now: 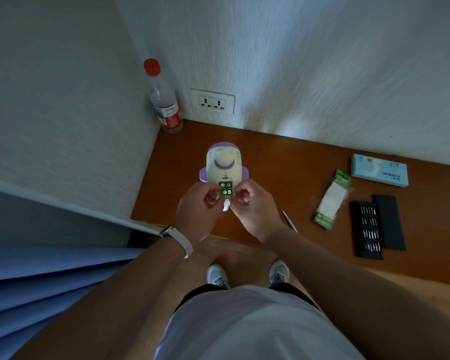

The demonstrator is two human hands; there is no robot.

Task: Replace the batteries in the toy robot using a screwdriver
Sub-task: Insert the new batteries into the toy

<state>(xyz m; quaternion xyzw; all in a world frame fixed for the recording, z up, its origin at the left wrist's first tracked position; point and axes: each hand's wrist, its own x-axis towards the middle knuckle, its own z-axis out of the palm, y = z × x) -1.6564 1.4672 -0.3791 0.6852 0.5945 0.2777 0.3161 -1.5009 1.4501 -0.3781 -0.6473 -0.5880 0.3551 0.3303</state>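
Left hand [196, 207], right hand [253, 207] gripping toy robot [224, 162]

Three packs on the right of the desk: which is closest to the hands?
The green-and-white battery pack, lying just past the screwdriver. The black bit case and the light blue box sit farther right.

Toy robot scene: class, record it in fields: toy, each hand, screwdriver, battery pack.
toy robot: compartment open, four batteries showing
left hand: grips the toy beside the compartment
right hand: pinches the toy at the compartment's other side
screwdriver: lying on the desk, untouched
battery pack: on the desk, right of the screwdriver
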